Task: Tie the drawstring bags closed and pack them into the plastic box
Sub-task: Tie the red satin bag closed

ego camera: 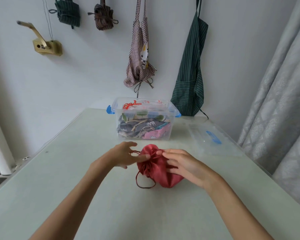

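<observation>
A red satin drawstring bag (158, 170) lies on the pale table (76, 187), its mouth gathered. A dark red cord loop (142, 183) trails from it toward me. My left hand (123, 155) sits at the bag's left with a strand of cord running across its blurred fingers. My right hand (184, 164) rests on the bag's right side, fingertips pinching cord at the gathered mouth. Behind them stands the clear plastic box (170, 108) with blue latches, holding several patterned drawstring bags.
The box's clear lid (213, 141) with a blue handle lies flat at the right of the table. Aprons and tied bundles hang on the wall behind. A grey curtain (280, 101) hangs at the right edge.
</observation>
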A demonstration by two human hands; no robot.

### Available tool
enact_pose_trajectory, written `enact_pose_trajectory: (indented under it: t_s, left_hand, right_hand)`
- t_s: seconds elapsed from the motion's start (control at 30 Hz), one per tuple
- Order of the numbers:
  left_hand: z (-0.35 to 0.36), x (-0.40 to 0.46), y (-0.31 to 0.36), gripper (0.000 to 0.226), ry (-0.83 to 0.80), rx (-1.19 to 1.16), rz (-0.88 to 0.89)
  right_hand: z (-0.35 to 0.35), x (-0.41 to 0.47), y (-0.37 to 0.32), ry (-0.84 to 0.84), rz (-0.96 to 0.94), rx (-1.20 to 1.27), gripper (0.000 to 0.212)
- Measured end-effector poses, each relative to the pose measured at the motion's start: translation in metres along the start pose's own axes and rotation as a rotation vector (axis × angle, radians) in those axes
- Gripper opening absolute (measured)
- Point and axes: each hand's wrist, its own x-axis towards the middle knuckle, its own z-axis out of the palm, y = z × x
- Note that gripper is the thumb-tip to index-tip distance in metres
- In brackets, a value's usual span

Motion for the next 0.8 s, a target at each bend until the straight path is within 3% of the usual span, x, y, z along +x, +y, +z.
enact_pose_trajectory:
  t_s: [0.07,0.17,0.27,0.37,0.43,0.57,0.67,0.8]
  left_hand:
    - [0.013,-0.011,0.004,0.071,-0.12,0.018,0.029]
    - [0.021,-0.02,0.005,0.048,-0.052,0.074,0.125]
    - [0.009,-0.034,0.018,0.045,-0.024,0.143,0.204]
    - [-0.012,-0.053,0.046,0.049,-0.101,0.202,0.303]
    - [-0.025,-0.064,0.068,0.044,-0.172,0.244,0.366]
    - [-0.049,-0.069,0.108,0.035,-0.274,0.289,0.465]
    - [-0.066,-0.053,0.131,0.037,-0.294,0.267,0.511]
    - [-0.099,-0.008,0.149,0.035,-0.147,0.173,0.634]
  right_hand:
    - [0.005,-0.01,0.003,-0.051,-0.003,-0.028,0.026]
    - [0.009,-0.025,0.006,-0.048,0.011,-0.284,0.031]
    - [0.001,-0.037,-0.005,0.243,-0.137,-0.484,0.023]
    - [-0.006,-0.044,-0.035,0.43,-0.254,-0.408,0.024]
    - [-0.01,-0.041,-0.054,0.322,-0.181,-0.281,0.04]
    - [-0.012,-0.028,-0.07,-0.141,-0.011,-0.108,0.075]
    - [-0.02,-0.01,-0.065,-0.242,0.054,0.121,0.068]
    - [-0.049,0.035,-0.067,-0.258,-0.018,0.41,0.057]
